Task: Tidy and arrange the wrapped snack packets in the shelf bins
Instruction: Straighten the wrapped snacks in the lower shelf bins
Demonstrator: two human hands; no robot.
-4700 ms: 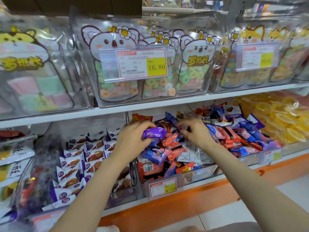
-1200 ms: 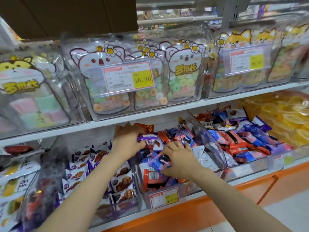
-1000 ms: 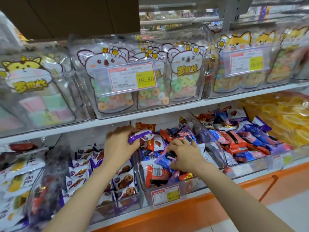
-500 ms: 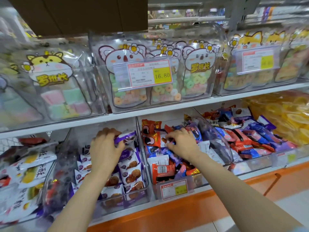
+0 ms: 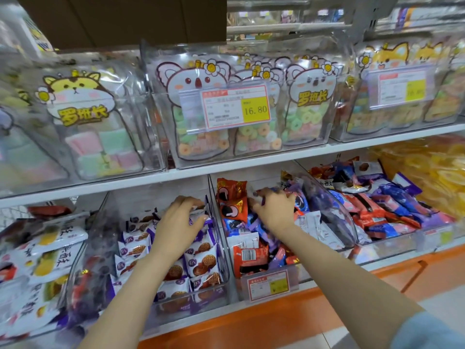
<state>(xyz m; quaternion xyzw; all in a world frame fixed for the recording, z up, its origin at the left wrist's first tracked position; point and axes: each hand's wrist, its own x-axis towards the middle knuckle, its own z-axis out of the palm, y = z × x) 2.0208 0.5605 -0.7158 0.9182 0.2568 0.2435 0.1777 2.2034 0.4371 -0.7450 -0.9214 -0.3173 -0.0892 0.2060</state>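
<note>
Right, both hands were down in the lower bins. Left hand [image 5: 176, 222] sat over the rear of the waffle-packet bin [image 5: 191, 301], fingers curved down onto the purple-and-white waffle packets [image 5: 201, 260], thumb spread aside. Real grip or just contact, couldn't tell. Right hand [image 5: 275, 210] was in the next bin [image 5: 334, 217] along, fingers curled into the mixed packets [image 5: 247, 255]. It was blurred, with a purple scrap showing between the fingers; hold unclear. Two red packets [image 5: 231, 197] stood upright at that bin's rear left corner, just beside the right hand. Price tag [image 5: 268, 285] hung on its front. Ring-candy bags [image 5: 251, 137] sat on the shelf [image 5: 276, 157] above.
</note>
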